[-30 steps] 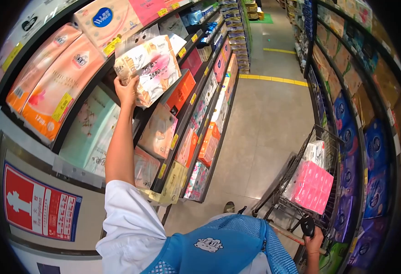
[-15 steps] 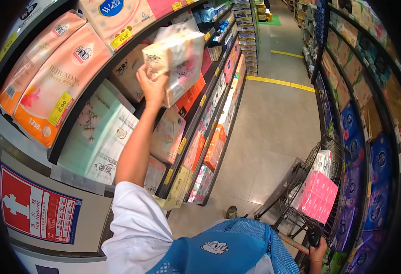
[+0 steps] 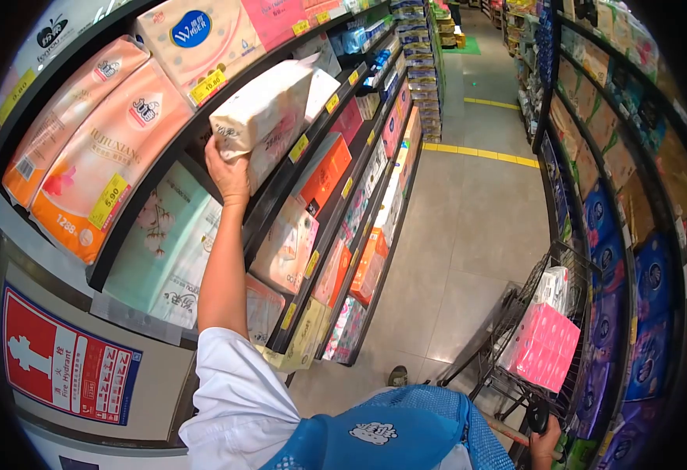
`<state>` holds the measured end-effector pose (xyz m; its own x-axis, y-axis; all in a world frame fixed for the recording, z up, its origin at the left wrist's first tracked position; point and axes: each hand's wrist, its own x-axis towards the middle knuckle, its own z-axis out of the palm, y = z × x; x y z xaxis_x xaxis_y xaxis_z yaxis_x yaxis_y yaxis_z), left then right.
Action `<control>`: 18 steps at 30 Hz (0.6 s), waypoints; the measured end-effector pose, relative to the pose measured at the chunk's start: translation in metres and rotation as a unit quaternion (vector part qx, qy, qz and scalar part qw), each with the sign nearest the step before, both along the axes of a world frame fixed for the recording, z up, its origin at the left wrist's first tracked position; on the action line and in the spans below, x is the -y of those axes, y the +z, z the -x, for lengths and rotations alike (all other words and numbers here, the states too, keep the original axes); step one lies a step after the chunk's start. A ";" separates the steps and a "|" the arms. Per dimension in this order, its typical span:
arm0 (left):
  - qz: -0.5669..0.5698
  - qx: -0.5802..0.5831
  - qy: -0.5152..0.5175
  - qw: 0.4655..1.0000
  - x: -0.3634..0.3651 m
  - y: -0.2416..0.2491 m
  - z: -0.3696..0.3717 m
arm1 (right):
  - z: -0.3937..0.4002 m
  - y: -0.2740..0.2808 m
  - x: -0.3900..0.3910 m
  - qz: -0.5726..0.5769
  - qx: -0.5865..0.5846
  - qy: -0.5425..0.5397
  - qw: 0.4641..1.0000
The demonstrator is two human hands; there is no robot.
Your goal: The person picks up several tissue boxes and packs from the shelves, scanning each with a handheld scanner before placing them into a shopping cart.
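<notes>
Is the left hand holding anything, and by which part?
Yes: the left hand holds a tissue pack by the bottom of its near end.

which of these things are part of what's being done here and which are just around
Part of the job:
the pale pack held by the left hand;
the cart, with the right hand at its handle;
probably the pink pack in the cart

Just around:
the orange packs on the shelf;
the fire hydrant sign;
the blue backpack
</notes>
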<state>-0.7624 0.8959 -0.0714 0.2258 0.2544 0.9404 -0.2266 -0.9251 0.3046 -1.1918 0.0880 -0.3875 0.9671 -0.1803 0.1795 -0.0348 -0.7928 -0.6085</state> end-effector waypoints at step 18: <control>0.233 -0.094 0.239 0.938 0.005 -0.046 -0.021 | -0.009 0.008 -0.003 0.021 -0.006 0.014 1.000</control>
